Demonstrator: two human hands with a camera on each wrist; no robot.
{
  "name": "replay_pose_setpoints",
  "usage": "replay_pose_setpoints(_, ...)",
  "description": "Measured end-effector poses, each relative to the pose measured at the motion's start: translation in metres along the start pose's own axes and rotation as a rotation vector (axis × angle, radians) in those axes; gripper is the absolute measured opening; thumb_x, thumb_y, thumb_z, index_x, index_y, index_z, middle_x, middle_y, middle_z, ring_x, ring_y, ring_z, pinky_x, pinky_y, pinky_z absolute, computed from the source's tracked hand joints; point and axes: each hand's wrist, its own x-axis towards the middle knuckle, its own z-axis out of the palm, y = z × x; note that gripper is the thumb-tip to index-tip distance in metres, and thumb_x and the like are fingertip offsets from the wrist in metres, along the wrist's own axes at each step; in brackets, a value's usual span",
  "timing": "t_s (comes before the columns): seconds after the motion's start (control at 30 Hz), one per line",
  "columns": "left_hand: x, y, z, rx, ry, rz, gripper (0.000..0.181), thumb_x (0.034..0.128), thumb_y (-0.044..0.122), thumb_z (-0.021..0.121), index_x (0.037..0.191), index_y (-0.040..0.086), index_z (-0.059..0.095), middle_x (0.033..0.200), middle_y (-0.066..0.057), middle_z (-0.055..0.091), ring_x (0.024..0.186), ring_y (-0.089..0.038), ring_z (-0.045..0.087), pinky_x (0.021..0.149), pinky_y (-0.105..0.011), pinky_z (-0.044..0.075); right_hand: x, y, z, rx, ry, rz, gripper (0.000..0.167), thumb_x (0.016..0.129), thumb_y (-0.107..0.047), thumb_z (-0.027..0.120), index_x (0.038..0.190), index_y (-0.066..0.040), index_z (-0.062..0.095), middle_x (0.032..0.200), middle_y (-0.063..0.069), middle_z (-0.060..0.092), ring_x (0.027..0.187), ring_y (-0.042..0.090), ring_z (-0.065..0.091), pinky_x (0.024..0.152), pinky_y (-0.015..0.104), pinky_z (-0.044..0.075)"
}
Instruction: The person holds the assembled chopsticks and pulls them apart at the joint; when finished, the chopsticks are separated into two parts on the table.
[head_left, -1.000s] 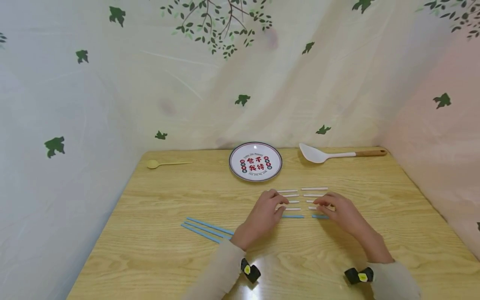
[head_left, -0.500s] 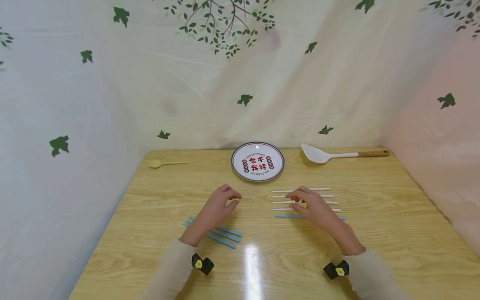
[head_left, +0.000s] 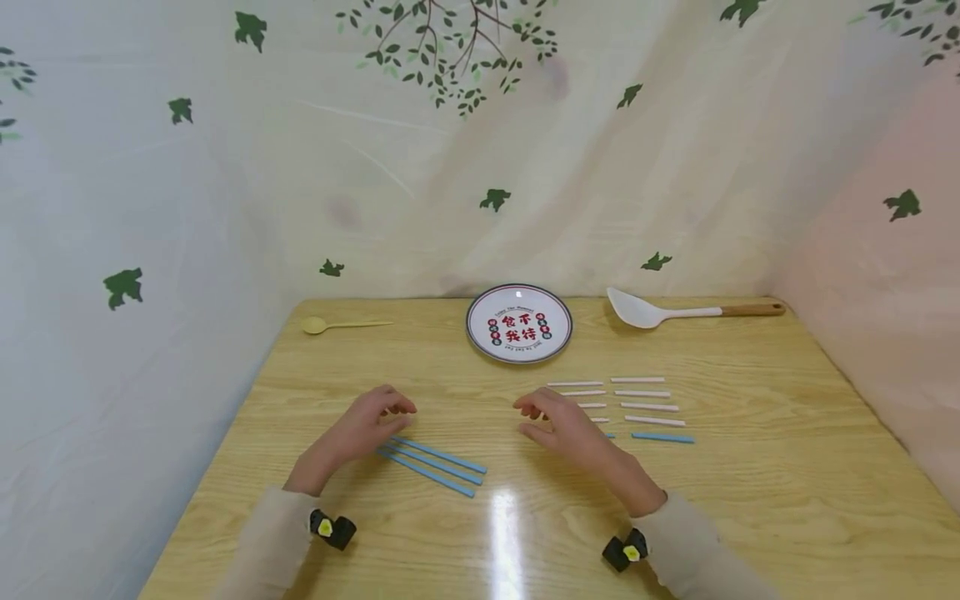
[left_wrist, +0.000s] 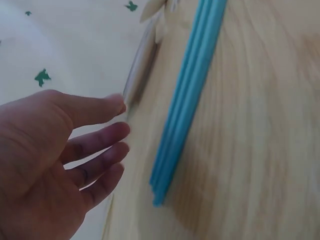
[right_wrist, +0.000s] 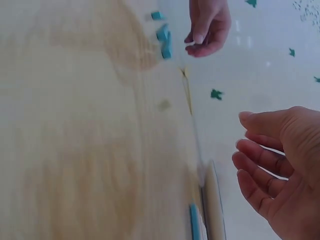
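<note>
On the far side of the desk (head_left: 450,542) lie one yellow spoon (head_left: 315,325) at left, one plate (head_left: 519,324) mid-way and one white spatula (head_left: 693,312) at right, while the right hand (head_left: 562,425) blocks part of two columns totalling eight white sticks (head_left: 649,407) and two short blue sticks (head_left: 663,437). Three long blue sticks (head_left: 435,465) lie near left, their far ends hidden by the left hand (head_left: 371,421). The wrist views reveal the palm sides: both hands relaxed, fingers loosely bent, holding nothing.
</note>
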Motion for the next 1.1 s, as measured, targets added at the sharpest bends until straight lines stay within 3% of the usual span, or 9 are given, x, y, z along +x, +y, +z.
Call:
replay_pose_setpoints(0.27,-0.007,-0.019,0.004,-0.032,-0.079,0.045,0.017,0.0889,0.013,0.067,0.105,0.006,0.067,0.099,-0.003,0.064,0.093,-0.019,0.061,0.083,-0.033,0.051,0.006,-0.021,0.033,0.012,-0.069,-0.060,0.026,0.091,-0.020,0.065,0.113,-0.006,0.063,0.100,0.003,0.063,0.091,0.015,0.059,0.080,0.029,0.051)
replay_pose_setpoints(0.57,-0.002,-0.015,0.012,0.007,-0.100,0.123,0.008,0.0869,0.013,0.069,0.094,0.010,0.070,0.088,0.000,0.060,0.080,-0.012,0.054,0.072,-0.028,0.047,0.010,-0.029,0.056,-0.030,-0.153,-0.070,0.019,0.091,-0.025,0.065,0.104,-0.011,0.067,0.094,-0.004,0.061,0.087,0.008,0.055,0.081,0.025,0.048)
replay_pose_setpoints(0.77,-0.001,-0.011,0.013,0.018,-0.121,0.091,0.005,0.0873,0.013,0.069,0.090,0.009,0.069,0.084,0.003,0.056,0.078,-0.006,0.053,0.071,-0.025,0.047,0.010,-0.031,0.062,-0.095,-0.128,-0.087,0.007,0.089,-0.021,0.067,0.093,-0.015,0.067,0.087,-0.007,0.057,0.083,0.006,0.051,0.077,0.024,0.046)
replay_pose_setpoints(1.03,0.003,-0.011,0.016,0.071,-0.109,0.151,0.005,0.0859,0.012,0.070,0.083,0.009,0.067,0.081,0.004,0.056,0.076,-0.006,0.051,0.071,-0.025,0.045,0.010,-0.035,0.064,-0.136,-0.106,-0.046,0.006,0.089,-0.020,0.066,0.089,-0.013,0.067,0.087,-0.007,0.058,0.081,0.006,0.051,0.076,0.024,0.047)
replay_pose_setpoints(1.1,0.004,-0.009,0.016,0.069,-0.114,0.138,0.005,0.0861,0.010,0.069,0.084,0.010,0.066,0.082,0.004,0.058,0.077,-0.005,0.051,0.071,-0.025,0.045,0.010,-0.037,0.063,-0.136,-0.088,-0.023,0.006,0.089,-0.019,0.066,0.089,-0.013,0.067,0.087,-0.006,0.061,0.081,0.007,0.054,0.076,0.024,0.048)
